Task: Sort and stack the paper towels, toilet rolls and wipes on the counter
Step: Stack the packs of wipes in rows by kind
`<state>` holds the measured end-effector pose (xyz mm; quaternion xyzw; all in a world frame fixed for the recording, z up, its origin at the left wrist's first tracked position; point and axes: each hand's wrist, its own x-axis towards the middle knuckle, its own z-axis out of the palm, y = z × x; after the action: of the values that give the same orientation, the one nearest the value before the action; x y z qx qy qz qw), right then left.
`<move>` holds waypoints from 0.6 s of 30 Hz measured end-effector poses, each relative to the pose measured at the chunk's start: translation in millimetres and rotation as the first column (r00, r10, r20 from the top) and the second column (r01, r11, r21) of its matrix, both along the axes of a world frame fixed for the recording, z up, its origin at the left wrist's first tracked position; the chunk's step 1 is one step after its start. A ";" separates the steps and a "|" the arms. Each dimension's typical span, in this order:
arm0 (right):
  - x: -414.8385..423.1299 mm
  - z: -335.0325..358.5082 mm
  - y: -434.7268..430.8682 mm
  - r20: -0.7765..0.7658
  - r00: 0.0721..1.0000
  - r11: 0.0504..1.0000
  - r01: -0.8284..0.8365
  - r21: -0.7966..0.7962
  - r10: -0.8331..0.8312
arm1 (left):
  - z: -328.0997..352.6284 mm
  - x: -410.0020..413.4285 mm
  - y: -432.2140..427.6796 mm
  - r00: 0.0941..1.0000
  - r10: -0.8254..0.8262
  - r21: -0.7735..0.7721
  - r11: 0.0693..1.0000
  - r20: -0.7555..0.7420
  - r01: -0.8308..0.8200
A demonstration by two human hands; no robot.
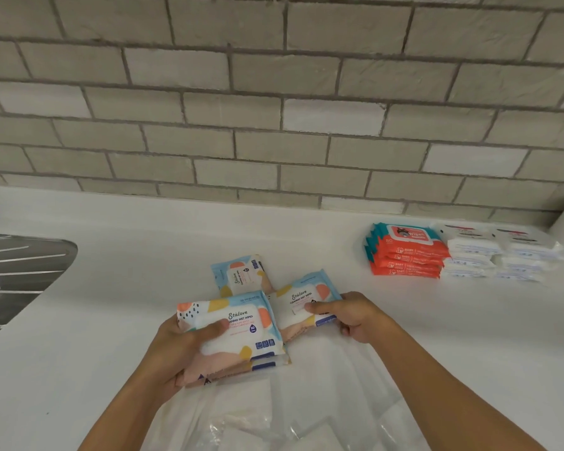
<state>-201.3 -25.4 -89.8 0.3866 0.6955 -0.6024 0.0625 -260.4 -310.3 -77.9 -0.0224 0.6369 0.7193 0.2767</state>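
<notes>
Gathering like with like, we grip a pile of pastel wipes packs [233, 333] in our left hand [176, 348], thumb on top to keep it squared, while our right hand [355, 315] grasps a matching pack [302, 304] beside it, likely to add. Farther right on the worktop [485, 320], orange baby wipes [407, 253] and white packs [469, 255] stand stacked by kind.

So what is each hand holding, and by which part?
The left hand grips a stack of wipe packs at its left end, thumb on top. The right hand holds a single pack by its right end.
</notes>
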 end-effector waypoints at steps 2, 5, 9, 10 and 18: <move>2.6 -3.1 0.1 -0.025 0.997 0.990 0.069 -0.126 -0.073 | -0.4 1.0 0.3 0.999 -0.029 0.045 0.999 0.042 0.027; 10.4 -1.7 -4.3 -0.082 0.980 0.930 0.145 -0.336 -0.182 | 0.6 3.8 1.6 0.995 -0.053 0.088 0.995 0.088 0.045; 16.5 -4.5 -8.2 -0.177 0.935 0.838 0.178 -0.515 -0.308 | 2.3 3.3 2.2 0.993 -0.055 0.097 0.994 0.105 0.045; 17.6 -6.4 -8.3 -0.191 0.925 0.825 0.182 -0.535 -0.328 | 2.5 2.7 2.2 0.991 -0.068 0.113 0.992 0.118 0.054; 22.2 -14.0 3.8 -0.272 0.812 0.754 0.281 -0.593 -0.517 | 10.1 -7.6 15.8 0.975 -0.134 0.162 0.981 0.176 0.106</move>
<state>-179.2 -21.6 -103.9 0.3580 0.3980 -0.8363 -0.1187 -268.0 -294.5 -67.8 -0.0297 0.5517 0.7424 0.3789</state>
